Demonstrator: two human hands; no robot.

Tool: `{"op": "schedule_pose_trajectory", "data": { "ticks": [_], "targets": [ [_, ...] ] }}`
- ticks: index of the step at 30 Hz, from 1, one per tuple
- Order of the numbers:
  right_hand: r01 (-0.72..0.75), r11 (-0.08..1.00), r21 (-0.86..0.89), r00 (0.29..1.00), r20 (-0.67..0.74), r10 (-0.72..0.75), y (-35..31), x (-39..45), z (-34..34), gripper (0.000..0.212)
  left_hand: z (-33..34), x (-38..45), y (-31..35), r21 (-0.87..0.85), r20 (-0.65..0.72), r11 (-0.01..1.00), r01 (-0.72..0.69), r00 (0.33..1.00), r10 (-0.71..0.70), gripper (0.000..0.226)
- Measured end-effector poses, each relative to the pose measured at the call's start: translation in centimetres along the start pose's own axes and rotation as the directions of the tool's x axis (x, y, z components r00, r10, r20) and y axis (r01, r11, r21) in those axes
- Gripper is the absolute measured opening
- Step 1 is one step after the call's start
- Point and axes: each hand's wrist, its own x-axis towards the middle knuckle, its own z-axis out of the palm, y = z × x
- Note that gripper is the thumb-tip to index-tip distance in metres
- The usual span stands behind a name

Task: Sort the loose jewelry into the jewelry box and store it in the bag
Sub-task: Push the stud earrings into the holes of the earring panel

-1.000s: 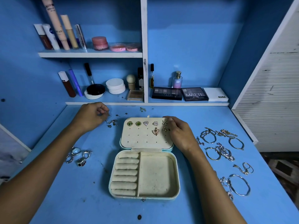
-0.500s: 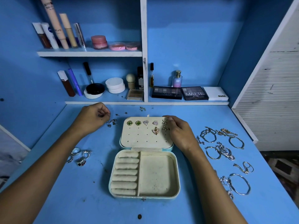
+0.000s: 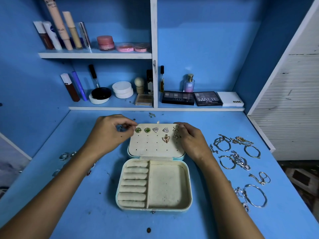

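I see the jewelry box (image 3: 153, 178) lying open in the middle of the blue desk (image 3: 215, 121), its lid panel carrying seven earrings (image 3: 157, 132). My left hand (image 3: 110, 133) sits at the lid's upper left corner, fingers curled, pinching something too small to identify. My right hand (image 3: 191, 140) grips the lid's right edge. Bracelets (image 3: 241, 163) lie scattered right of the box, rings (image 3: 66, 156) to its left.
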Motion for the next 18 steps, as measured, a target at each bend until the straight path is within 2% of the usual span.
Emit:
{"op": "schedule_pose_trajectory", "data": {
  "ticks": [6,10,14,18],
  "targets": [
    [-0.003,1.0,-0.004,1.0,0.001,0.003,0.1,0.1,0.0,0.033,1.4,-1.2,1.2,0.115,0.026,0.974,-0.197,0.98,0.196,0.011],
    [-0.005,1.0,-0.004,1.0,0.003,0.005,0.1,0.0,0.0,0.033,2.6,-2.1,1.6,0.111,0.019,0.969,-0.222,0.975,0.221,0.015],
    [-0.011,1.0,0.009,1.0,-0.004,0.011,0.0,0.0,0.0,0.032,3.5,-2.8,1.9,0.065,0.053,0.982,-0.18,0.983,0.177,0.019],
    [-0.01,1.0,0.0,1.0,-0.002,0.01,0.0,0.1,0.0,0.031,3.8,-3.1,2.1,0.029,0.064,0.984,-0.173,0.983,0.171,0.013]
  ]
}}
